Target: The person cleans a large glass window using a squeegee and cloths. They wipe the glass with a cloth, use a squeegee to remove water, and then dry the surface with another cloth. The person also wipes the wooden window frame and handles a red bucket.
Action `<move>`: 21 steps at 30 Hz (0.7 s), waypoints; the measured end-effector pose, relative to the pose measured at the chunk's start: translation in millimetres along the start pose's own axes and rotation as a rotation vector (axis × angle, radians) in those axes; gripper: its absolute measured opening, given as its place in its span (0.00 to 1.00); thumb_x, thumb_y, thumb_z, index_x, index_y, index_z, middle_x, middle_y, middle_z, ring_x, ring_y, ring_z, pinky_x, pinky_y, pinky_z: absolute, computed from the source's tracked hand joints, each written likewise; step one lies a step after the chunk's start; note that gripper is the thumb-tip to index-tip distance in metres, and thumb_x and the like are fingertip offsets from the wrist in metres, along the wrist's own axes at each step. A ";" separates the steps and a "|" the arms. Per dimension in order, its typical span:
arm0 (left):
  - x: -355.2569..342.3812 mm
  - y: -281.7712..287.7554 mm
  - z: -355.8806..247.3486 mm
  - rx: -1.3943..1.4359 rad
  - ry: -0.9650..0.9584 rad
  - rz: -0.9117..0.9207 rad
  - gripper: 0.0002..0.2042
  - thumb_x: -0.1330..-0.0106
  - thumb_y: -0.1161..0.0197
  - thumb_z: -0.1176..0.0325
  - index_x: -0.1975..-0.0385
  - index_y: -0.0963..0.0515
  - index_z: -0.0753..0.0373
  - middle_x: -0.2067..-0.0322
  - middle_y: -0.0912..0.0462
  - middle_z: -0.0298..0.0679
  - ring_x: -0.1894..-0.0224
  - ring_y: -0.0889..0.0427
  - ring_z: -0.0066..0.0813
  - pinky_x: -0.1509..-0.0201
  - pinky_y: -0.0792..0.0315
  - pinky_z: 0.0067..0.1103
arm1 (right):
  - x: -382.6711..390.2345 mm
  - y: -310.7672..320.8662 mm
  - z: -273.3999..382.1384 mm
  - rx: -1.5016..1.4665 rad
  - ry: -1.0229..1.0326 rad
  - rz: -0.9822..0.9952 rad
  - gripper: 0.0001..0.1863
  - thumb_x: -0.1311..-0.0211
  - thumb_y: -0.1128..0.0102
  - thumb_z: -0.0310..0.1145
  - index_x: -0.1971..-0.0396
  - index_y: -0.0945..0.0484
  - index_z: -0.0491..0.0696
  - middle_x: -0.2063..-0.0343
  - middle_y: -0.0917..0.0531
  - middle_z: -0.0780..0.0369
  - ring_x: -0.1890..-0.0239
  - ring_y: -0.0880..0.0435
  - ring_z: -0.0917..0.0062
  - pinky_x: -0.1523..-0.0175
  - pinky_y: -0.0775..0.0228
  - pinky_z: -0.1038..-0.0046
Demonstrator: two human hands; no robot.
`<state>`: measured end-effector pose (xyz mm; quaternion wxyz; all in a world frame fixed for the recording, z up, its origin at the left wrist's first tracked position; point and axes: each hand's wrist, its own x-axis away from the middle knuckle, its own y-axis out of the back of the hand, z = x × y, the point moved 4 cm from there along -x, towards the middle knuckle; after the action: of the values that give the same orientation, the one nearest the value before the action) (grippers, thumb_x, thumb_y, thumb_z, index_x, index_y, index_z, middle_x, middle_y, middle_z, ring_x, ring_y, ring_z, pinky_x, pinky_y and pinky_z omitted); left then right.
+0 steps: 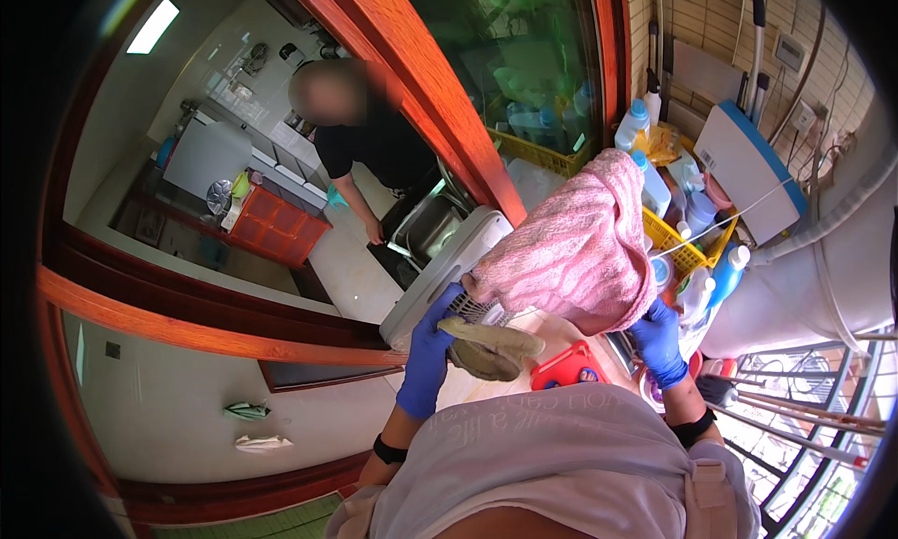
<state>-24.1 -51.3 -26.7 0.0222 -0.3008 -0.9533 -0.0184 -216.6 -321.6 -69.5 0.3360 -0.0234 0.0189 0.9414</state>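
Observation:
A pink terry towel (pixel 575 244) is bunched up in front of me, raised above the floor. My right hand (pixel 659 344), in a blue glove, is closed on the towel's lower right edge. My left hand (pixel 430 347), gloved alike, has its fingers curled beside a limp greenish-beige cloth (pixel 496 343), which hangs from it. The towel's left corner meets the left fingertips; whether they pinch it too is hidden. Behind the cloth shows part of a dark-and-white grid (pixel 482 309), largely covered.
Yellow crates (pixel 675 251) of bottles and jugs stand at the right, by a large white cylindrical tank (pixel 795 296). A red plastic stool (pixel 569 363) is below the towel. Left, past a wooden door frame (pixel 412 81), another person (pixel 374 146) stands by a metal basin (pixel 435 229).

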 end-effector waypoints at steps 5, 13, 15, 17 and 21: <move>-12.6 -13.5 -1.6 0.148 0.012 0.126 0.29 0.36 0.44 0.58 0.39 0.37 0.70 0.43 0.30 0.41 0.44 0.28 0.29 0.38 0.36 0.25 | 9.0 -5.9 -24.7 0.033 0.060 0.126 0.16 0.49 0.37 0.19 0.58 0.21 0.43 0.65 0.15 0.60 0.63 0.21 0.84 0.56 0.27 0.75; -18.5 5.7 74.3 -0.301 0.066 0.416 0.22 0.31 0.52 0.70 0.38 0.40 0.66 0.41 0.31 0.42 0.41 0.32 0.31 0.37 0.37 0.26 | 16.5 -2.0 -23.7 0.096 0.104 0.148 0.15 0.48 0.37 0.26 0.58 0.21 0.46 0.69 0.16 0.57 0.69 0.17 0.75 0.60 0.26 0.74; -21.8 2.2 81.2 -0.381 0.073 0.467 0.22 0.31 0.52 0.70 0.38 0.40 0.66 0.41 0.32 0.42 0.41 0.32 0.31 0.37 0.37 0.26 | 14.7 2.2 -24.2 0.212 0.239 0.163 0.15 0.49 0.37 0.26 0.59 0.21 0.47 0.70 0.18 0.56 0.72 0.18 0.66 0.62 0.26 0.73; -22.9 -4.1 84.8 -0.351 0.139 0.475 0.22 0.31 0.52 0.69 0.38 0.40 0.66 0.41 0.32 0.42 0.41 0.32 0.31 0.37 0.37 0.27 | 18.6 4.4 -31.8 0.218 0.211 0.149 0.17 0.48 0.38 0.26 0.56 0.22 0.49 0.69 0.18 0.56 0.71 0.18 0.64 0.62 0.25 0.73; -29.1 -22.2 98.2 -0.143 0.276 0.447 0.22 0.31 0.52 0.69 0.37 0.40 0.65 0.41 0.32 0.42 0.40 0.32 0.32 0.36 0.37 0.27 | 25.7 13.2 -45.9 0.201 0.153 0.139 0.18 0.46 0.38 0.28 0.53 0.23 0.48 0.67 0.18 0.56 0.67 0.17 0.63 0.60 0.25 0.71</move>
<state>-16.1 -81.4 -126.8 0.1344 -0.4992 -0.8474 -0.1212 -243.3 -318.0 -116.5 0.2683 -0.0599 0.1402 0.9512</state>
